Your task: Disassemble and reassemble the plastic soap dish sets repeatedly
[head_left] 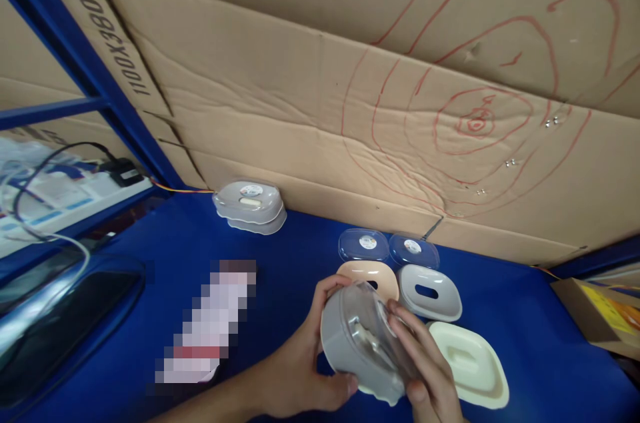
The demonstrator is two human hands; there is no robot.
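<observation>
Steadily, both hands have the grey container point(336, 330) gripped between them, tilted above the near part of the blue table point(280, 303). The left hand point(305, 370) grasps it from the side, fingers round the far edge, thumb tucked along the near one, and that looks like the anchor here. Over on the other side the right hand point(434, 370) is grasping too, fingertips laid on the clear cover point(367, 336), close to its label, thumb down by the lower edge. For good handling, I'd want the left to bear the weight while the right presses lightly and evenly; the cover looks thin, and a hard pinch at one spot could well flex it or pop an edge loose. The wavy rim at the bottom deserves watching, since a thumb could slip there. Mind the close quarters as well: the peach tray point(386, 274) sits just behind, the grey tray point(446, 298) beside that, the cream tray point(477, 370) beyond the right fingers, so any turning of the container is best done lifted, clear of their rims.
</observation>
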